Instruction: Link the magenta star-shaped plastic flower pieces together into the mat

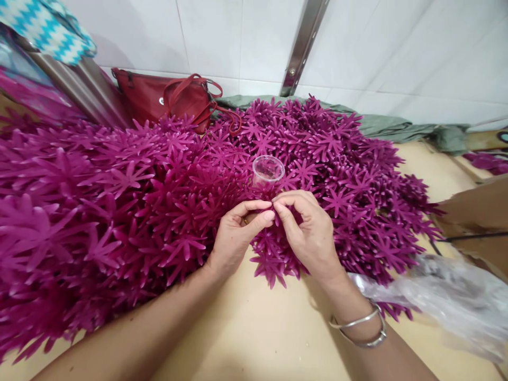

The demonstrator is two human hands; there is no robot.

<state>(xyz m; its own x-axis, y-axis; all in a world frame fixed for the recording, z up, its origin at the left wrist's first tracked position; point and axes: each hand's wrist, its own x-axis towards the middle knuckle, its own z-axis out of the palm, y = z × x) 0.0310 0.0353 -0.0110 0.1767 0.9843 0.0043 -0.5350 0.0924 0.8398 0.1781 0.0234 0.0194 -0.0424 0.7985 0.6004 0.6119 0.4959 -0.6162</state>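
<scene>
head view: no legible writing; left hand (234, 235) and right hand (311, 233) pinch purple flowers (273, 259).

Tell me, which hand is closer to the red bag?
Left. The left hand sits below the red handbag, on its side of the flower pile. The right hand lies farther right, past the clear cup.

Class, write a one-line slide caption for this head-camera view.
Left hand and right hand pinch together over a heap of magenta plastic flowers, beside a clear plastic cup.

A cup (268, 170) sits in the flower heap (119, 201), handbag (170, 98) behind, plastic bag (456, 296) right.
</scene>
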